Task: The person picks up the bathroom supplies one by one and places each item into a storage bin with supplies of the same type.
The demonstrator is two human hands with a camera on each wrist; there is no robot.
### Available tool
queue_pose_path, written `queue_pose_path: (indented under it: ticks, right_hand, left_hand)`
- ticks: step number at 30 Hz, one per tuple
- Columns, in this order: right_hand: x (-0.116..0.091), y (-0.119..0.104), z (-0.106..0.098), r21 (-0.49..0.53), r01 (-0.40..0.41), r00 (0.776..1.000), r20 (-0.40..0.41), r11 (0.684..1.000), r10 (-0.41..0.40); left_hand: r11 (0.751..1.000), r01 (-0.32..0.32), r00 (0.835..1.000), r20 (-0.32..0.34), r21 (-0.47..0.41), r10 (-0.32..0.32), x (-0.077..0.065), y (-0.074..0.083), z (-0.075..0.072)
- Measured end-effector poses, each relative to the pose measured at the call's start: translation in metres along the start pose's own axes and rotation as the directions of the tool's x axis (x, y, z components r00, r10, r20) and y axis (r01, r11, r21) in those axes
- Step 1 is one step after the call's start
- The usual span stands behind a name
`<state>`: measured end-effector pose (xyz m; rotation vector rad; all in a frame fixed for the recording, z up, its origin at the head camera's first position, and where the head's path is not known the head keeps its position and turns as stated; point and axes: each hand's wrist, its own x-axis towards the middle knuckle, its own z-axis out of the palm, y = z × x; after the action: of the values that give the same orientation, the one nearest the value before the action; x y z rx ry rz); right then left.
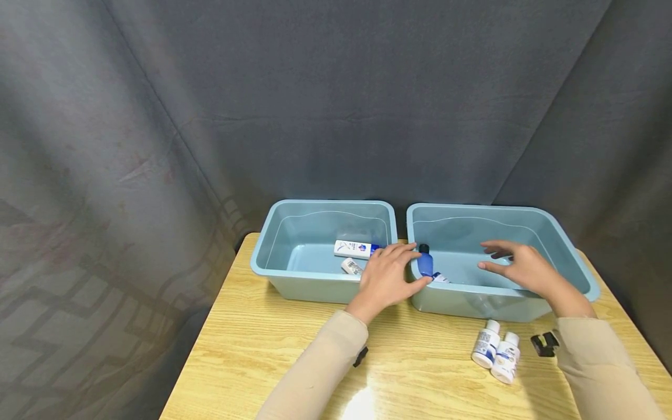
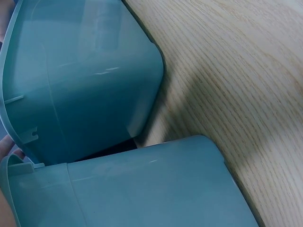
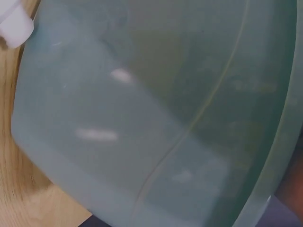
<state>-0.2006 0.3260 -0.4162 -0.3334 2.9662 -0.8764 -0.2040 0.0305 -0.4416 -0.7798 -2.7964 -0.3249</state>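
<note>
My left hand (image 1: 387, 275) is over the neighbouring rims of the two blue-grey bins, fingers and thumb spread. Its thumb lies by the front rim of the right bin (image 1: 472, 213), close to a blue bottle (image 1: 425, 264) with a black cap in that bin's left corner. Beside this bottle, a white-and-blue item (image 1: 441, 278) shows only in part. Inside the right bin's opening, my right hand (image 1: 527, 269) has loosely curved fingers apart from the thumb, with nothing between them. The left bin (image 1: 331, 204) contains a white bottle with a blue cap (image 1: 353, 249) and a smaller white bottle (image 1: 351, 266).
Two white bottles, one (image 1: 486, 344) touching the other (image 1: 506, 357), lie on the wooden table (image 1: 252, 350) in front of the right bin. A small black device (image 1: 544, 344) is by the right sleeve. Behind the bins hangs a grey curtain (image 1: 336, 116).
</note>
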Motion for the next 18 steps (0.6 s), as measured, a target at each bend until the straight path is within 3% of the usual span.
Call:
queue_pose_path:
  ticks: [18]
  right_hand:
    - [-0.027,-0.012,-0.004,-0.020,0.086,0.980,-0.180,0.996,-0.089]
  left_hand:
    - [1.000,0.000,1.000,-0.002,0.009,0.000,0.000,-0.001,0.000]
